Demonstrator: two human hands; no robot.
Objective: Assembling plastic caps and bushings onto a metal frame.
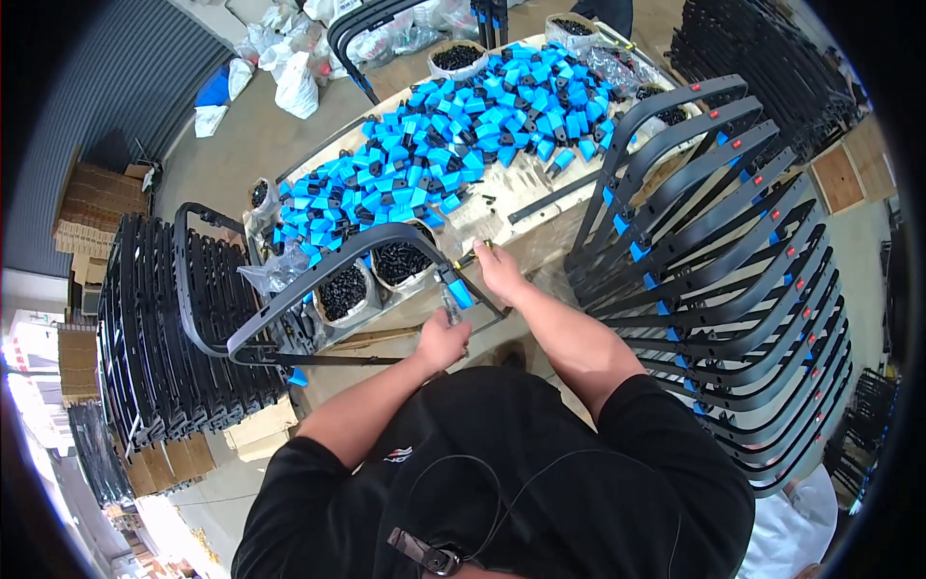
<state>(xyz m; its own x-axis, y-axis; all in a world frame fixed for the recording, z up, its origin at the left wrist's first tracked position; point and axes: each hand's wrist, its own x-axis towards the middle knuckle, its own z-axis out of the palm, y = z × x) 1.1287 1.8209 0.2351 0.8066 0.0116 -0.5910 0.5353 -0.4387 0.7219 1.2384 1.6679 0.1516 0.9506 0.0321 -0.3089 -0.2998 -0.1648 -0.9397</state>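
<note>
Between the left hand (442, 340) and right hand (501, 271), a blue clip (460, 292) sits on the frame (318, 275).

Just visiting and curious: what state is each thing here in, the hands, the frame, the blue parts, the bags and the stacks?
Left hand: closed around a small tool at the frame.
Right hand: gripping a yellow-tipped tool.
Frame: lying on the table, one blue clip fitted.
Blue parts: loose, heaped on the table.
Screw bags: open, full.
Right stack: frames leaning, clips fitted.
Left stack: frames upright, bare.
</note>
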